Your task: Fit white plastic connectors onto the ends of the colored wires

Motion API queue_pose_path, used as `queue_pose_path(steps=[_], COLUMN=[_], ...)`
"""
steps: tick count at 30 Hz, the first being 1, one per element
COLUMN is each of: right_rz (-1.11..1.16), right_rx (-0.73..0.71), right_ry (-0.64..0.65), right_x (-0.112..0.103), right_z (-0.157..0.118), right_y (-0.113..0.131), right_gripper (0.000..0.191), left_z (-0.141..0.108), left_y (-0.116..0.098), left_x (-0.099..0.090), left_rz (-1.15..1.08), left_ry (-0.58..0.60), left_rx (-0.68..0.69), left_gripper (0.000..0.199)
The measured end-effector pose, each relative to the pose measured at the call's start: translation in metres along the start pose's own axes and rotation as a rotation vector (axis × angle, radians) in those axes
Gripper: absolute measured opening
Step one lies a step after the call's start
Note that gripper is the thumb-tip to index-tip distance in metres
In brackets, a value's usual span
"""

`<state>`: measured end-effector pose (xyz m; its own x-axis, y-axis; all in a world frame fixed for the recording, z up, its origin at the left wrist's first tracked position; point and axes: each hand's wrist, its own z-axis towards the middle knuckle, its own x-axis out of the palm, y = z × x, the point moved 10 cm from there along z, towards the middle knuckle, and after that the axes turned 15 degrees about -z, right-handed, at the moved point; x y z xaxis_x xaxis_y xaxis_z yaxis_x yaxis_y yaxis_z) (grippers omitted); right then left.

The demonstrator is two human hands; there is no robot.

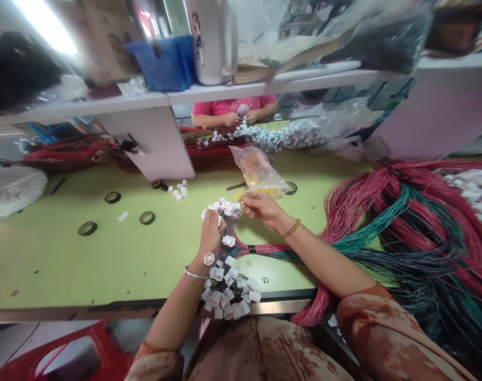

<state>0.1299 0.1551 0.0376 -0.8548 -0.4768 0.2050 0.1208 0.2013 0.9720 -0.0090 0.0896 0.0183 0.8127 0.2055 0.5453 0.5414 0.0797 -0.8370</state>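
My left hand [212,230] is closed round a bunch of wires that end in white plastic connectors [222,207]. Beside it, my right hand [261,208] pinches a tiny yellow piece at its fingertips, close to these connectors. A second cluster of white connectors [228,292] hangs over the table's front edge below my left wrist. Black tape [251,249] binds the pink and dark wires between the hands and the big bundle. Just behind my right hand lies a clear plastic bag [257,168] with yellow bits in and before it.
Rolls of dark tape [147,217] and loose white connectors [179,190] lie on the green table [117,264]. A large heap of pink, green and black wires [403,233] covers the right side. A shelf [249,91] crosses above; behind it a person in pink [235,108] handles connectors. A red stool [86,354] stands lower left.
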Motion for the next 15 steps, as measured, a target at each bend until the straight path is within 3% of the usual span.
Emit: queue_pose_path(steps=[4,10,15], right_rz=[-0.002,-0.001,-0.002], right_rx=[-0.037,-0.099,-0.058], right_ry=[0.076,0.06,0.073], right_x=[0.018,0.03,0.031], right_z=[-0.014,-0.023,-0.023], right_y=[0.011,0.02,0.013], right_gripper=[0.027,0.032,0.028], left_z=[0.0,-0.001,0.001], left_y=[-0.011,-0.004,0.004], left_x=[0.004,0.005,0.0], left_rz=[0.013,-0.036,-0.002], left_ry=[0.06,0.048,0.017], left_rx=[0.094,-0.003,-0.058], left_gripper=[0.051,0.044,0.052])
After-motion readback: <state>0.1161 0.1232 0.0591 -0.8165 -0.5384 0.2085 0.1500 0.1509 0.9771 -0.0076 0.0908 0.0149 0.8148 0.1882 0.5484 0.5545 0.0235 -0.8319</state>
